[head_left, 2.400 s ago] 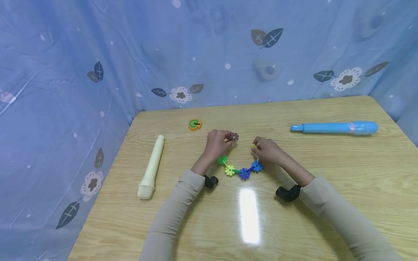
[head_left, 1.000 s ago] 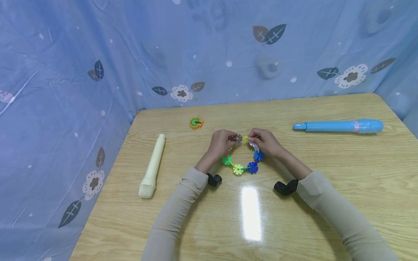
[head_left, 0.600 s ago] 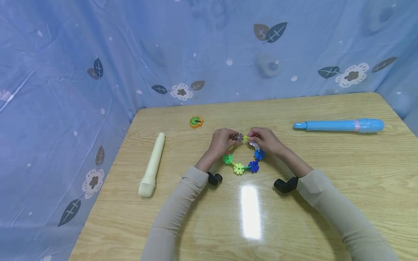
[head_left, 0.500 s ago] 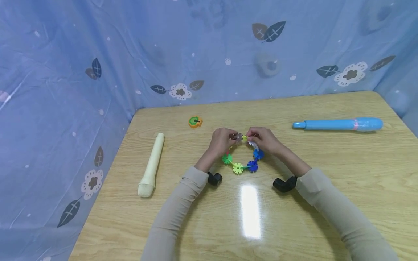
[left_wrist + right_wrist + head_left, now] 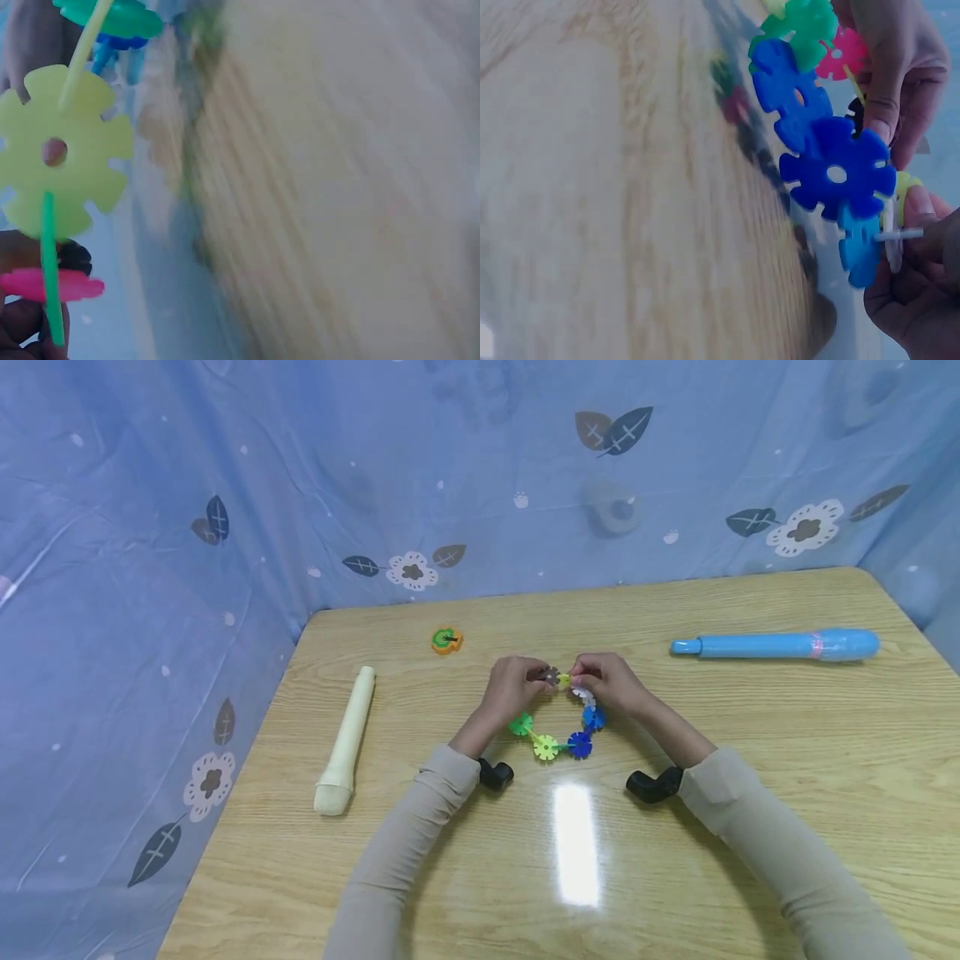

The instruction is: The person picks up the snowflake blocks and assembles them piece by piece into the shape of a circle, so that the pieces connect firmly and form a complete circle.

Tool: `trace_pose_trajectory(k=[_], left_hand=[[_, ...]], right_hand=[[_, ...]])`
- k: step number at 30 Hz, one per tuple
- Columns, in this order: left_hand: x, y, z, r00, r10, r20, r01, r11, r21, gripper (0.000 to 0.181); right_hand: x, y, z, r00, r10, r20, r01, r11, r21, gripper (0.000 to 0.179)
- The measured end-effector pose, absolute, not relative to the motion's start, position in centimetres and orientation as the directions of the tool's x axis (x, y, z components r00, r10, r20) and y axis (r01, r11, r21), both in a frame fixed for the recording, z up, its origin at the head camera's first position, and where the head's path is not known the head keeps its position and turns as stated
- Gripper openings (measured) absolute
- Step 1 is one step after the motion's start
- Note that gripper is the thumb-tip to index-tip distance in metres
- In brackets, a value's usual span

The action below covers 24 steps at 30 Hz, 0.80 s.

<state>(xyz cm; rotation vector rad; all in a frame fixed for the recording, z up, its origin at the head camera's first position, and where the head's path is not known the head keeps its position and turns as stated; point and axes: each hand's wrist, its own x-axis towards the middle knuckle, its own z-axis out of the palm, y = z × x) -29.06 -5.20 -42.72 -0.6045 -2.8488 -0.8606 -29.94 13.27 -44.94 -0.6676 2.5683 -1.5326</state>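
Observation:
A chain of notched interlocking plastic discs hangs as a ring between both hands. My left hand (image 5: 512, 689) pinches the chain beside a dark brown disc (image 5: 552, 676). Opposite it, my right hand (image 5: 613, 685) pinches a yellow disc (image 5: 565, 680), which meets the brown one edge to edge. Below the hands run a blue disc (image 5: 593, 718), a dark blue disc (image 5: 579, 744), a yellow-green disc (image 5: 546, 748) and a green disc (image 5: 521, 724). A pink disc (image 5: 840, 52) shows near the left fingers in the right wrist view. Part of the chain is hidden behind the left hand.
A cream microphone-shaped stick (image 5: 347, 743) lies at the left of the wooden table (image 5: 480, 877). Toward the back sits an orange-and-green tree piece (image 5: 447, 641). A blue microphone-shaped stick (image 5: 776, 646) lies at the back right, before a blue patterned curtain (image 5: 480, 477).
The hands were apart 2.4 s ago, with the chain's ends separate. They came together, bringing the brown and yellow discs edge to edge. Over the last second they have hardly moved.

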Motion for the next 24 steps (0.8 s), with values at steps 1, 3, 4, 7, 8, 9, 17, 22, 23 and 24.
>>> trace_pose_trajectory(k=[1,3,4,7,8,9,17,22,23,24], left_hand=[[-29.0,-5.2,-42.8,-0.918,0.341,0.202,0.395,0.759,0.518,0.027],[-28.9,-5.1,-43.0,-0.921,0.343,0.187,0.389,0.757,0.526,0.026],[-28.9,-5.1,-43.2,-0.922,0.342,0.181,0.384,0.758,0.527,0.027],[-28.8,-5.0,-43.6,-0.932,0.327,0.157,0.359,0.770,0.527,0.027],[-28.7,-4.9,-43.8,-0.934,0.325,0.148,0.353,0.771,0.530,0.027],[-28.7,-4.8,-43.9,-0.936,0.322,0.141,0.346,0.772,0.533,0.028],[-27.9,-4.5,-43.1,-0.950,0.306,0.066,0.298,0.822,0.484,0.037],[-27.5,-7.4,-41.5,-0.960,0.270,0.075,0.278,0.887,0.369,0.056],[-27.4,-8.5,-41.3,-0.963,0.256,0.084,0.269,0.901,0.340,0.059],[-27.4,-9.6,-41.1,-0.965,0.243,0.097,0.261,0.915,0.306,0.061]], right_hand=[[-29.9,13.3,-45.0,-0.903,-0.402,0.154,-0.328,0.411,-0.851,0.010],[-30.0,13.3,-45.0,-0.900,-0.406,0.158,-0.338,0.421,-0.842,0.010],[-30.0,13.4,-45.0,-0.898,-0.411,0.157,-0.341,0.427,-0.838,0.010],[-30.1,13.5,-44.8,-0.879,-0.451,0.152,-0.379,0.470,-0.797,0.010],[-30.2,13.5,-44.7,-0.873,-0.467,0.143,-0.388,0.485,-0.783,0.010],[-30.3,13.6,-44.6,-0.864,-0.485,0.136,-0.402,0.501,-0.766,0.010],[-30.6,14.6,-42.6,-0.813,-0.580,0.043,-0.444,0.573,-0.689,0.016],[-29.4,17.5,-40.9,-0.857,-0.513,0.056,-0.444,0.679,-0.585,0.049],[-29.0,18.2,-40.6,-0.876,-0.479,0.054,-0.432,0.731,-0.529,0.054],[-28.6,18.9,-40.2,-0.895,-0.444,0.051,-0.415,0.782,-0.465,0.060]])
